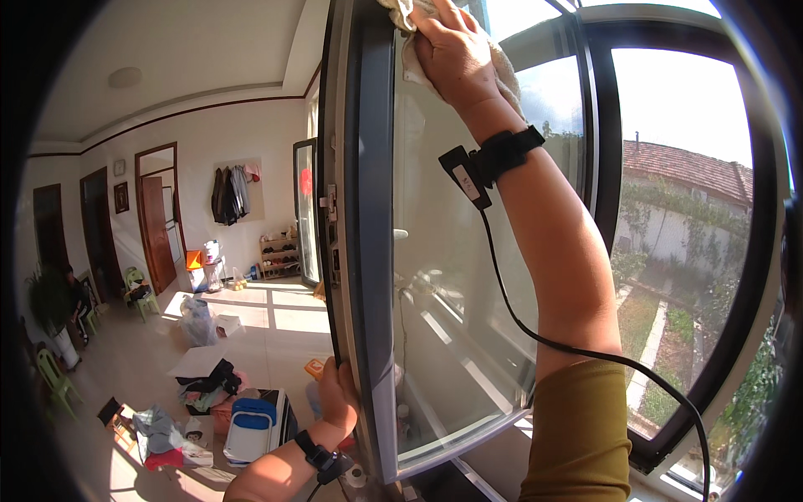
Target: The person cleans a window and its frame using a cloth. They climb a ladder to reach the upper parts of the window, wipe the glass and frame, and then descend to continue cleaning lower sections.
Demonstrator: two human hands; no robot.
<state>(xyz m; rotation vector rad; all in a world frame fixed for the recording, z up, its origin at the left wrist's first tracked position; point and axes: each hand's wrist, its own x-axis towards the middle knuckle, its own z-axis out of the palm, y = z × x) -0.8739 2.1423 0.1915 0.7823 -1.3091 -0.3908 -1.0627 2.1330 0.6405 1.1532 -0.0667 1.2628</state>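
Observation:
My right hand (456, 58) is raised at the top of the view, pressing a cream cloth (508, 79) against the upper glass of an open window sash (370, 251), its fingertips on the bunched cloth. My left hand (337, 393) is low on the sash's inner edge, fingers curled round the frame and partly hidden by it. The sash's glass pane (452, 318) shows faint reflections. Each of my wrists wears a black strapped device with a cable.
A fixed window (677, 251) at right looks onto a yard and tiled roof. Below left lie piled clothes (213, 376), a blue-and-white folded item (255, 422) and a plastic bag (198, 322). Green chairs (54, 376), a seated person (79, 305) and a shoe rack (280, 255) stand farther back.

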